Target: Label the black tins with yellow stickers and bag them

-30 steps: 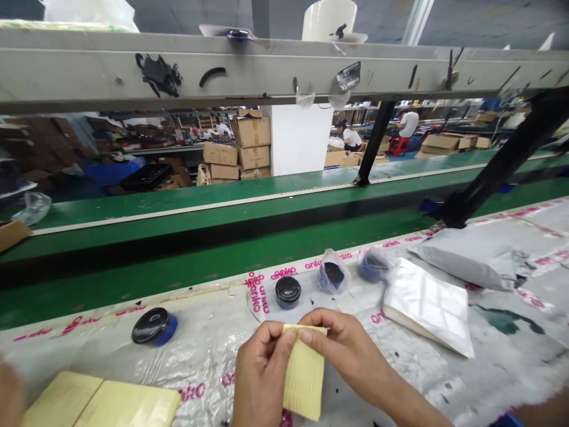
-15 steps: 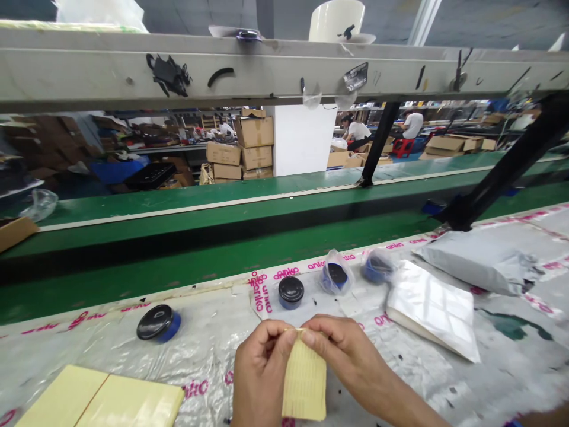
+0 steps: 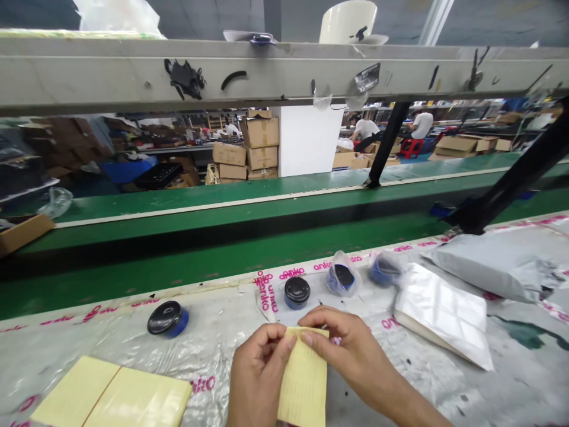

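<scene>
Between my two hands is a yellow paper slip [image 3: 304, 379] with faint printed lines, held upright by its top edge. My left hand [image 3: 258, 373] pinches its upper left corner between thumb and fingers. My right hand [image 3: 349, 344] grips the upper right part, thumb in front and fingers behind. Just beyond them stands a round blue tub with a black lid [image 3: 297, 292]. A similar black-lidded tub [image 3: 166, 319] sits farther left. To the lower left lies a stack of yellow papers [image 3: 146, 398] with a thin brown band across it.
Two more blue tubs, one in a clear bag [image 3: 342, 274] and one partly wrapped [image 3: 383, 268], stand at right. Beside them lie white plastic bags [image 3: 444, 314] and a grey bag [image 3: 493, 267]. Behind run a green conveyor [image 3: 200, 261], a black post [image 3: 511, 172] and an overhead beam [image 3: 275, 74].
The slip's top edge now shows wider between my hands, and my right fingers have spread along it. The view has shifted slightly, so the surroundings sit farther right.
</scene>
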